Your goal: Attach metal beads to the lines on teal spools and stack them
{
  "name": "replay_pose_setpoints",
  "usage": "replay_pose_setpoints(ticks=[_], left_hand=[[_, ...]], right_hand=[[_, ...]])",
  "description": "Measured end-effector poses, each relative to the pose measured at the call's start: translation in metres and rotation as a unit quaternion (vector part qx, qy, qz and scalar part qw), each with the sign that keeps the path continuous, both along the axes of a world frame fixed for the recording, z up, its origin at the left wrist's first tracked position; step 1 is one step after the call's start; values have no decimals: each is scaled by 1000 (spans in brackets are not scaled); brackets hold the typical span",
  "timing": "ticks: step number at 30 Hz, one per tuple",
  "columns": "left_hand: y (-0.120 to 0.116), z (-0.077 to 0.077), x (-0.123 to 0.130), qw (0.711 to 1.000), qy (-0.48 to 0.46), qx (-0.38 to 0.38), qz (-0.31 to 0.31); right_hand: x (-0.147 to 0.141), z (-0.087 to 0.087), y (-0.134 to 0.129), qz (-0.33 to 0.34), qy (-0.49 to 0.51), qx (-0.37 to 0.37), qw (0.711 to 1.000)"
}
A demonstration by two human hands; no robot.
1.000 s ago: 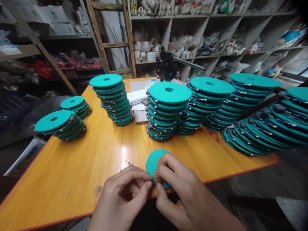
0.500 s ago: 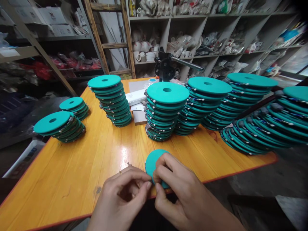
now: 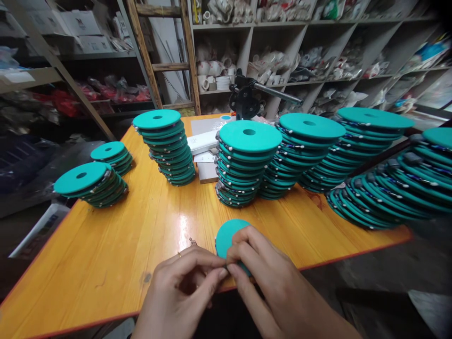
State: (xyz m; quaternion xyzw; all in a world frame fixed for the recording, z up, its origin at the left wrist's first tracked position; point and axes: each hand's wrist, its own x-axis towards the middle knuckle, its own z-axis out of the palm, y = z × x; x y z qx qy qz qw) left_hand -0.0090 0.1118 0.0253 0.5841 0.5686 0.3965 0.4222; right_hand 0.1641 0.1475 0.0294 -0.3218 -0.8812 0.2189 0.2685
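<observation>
A teal disc (image 3: 228,235) lies at the table's front edge, its right and near parts covered by my hands. My left hand (image 3: 187,282) is pinched at the disc's near rim, on something too small to make out. Right beside it, my right hand (image 3: 264,268) is also closed in a pinch, fingertips almost touching the left ones, its knuckles over the disc. A small beaded chain end (image 3: 192,241) shows behind my left hand.
Tall stacks of teal discs stand beyond my hands, such as the middle stack (image 3: 249,136) and left stack (image 3: 157,120). Low stacks (image 3: 81,175) are far left. A black clamp-like device (image 3: 243,96) and flat boxes (image 3: 203,141) sit at the wooden table's (image 3: 116,254) back.
The view has shifted slightly, moving the scene a little to the right. My right thumb has come closer to my left fingertips.
</observation>
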Motion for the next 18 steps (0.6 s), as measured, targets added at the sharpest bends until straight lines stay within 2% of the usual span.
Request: replay_pose_setpoints(ticks=[5, 9, 12, 15, 18], left_hand=[[-6, -4, -1, 998, -26, -58, 24], [-6, -4, -1, 998, -47, -33, 14], [-6, -2, -2, 999, -19, 47, -9], [-9, 2, -4, 985, 68, 159, -25], [-17, 3, -7, 972, 129, 191, -37]], right_hand=[[4, -11, -1, 8, 36, 1, 999], [6, -14, 2, 20, 111, 3, 994], [6, -13, 1, 19, 129, 22, 991], [6, -11, -4, -9, 128, 24, 991], [6, -10, -11, -35, 128, 51, 990]])
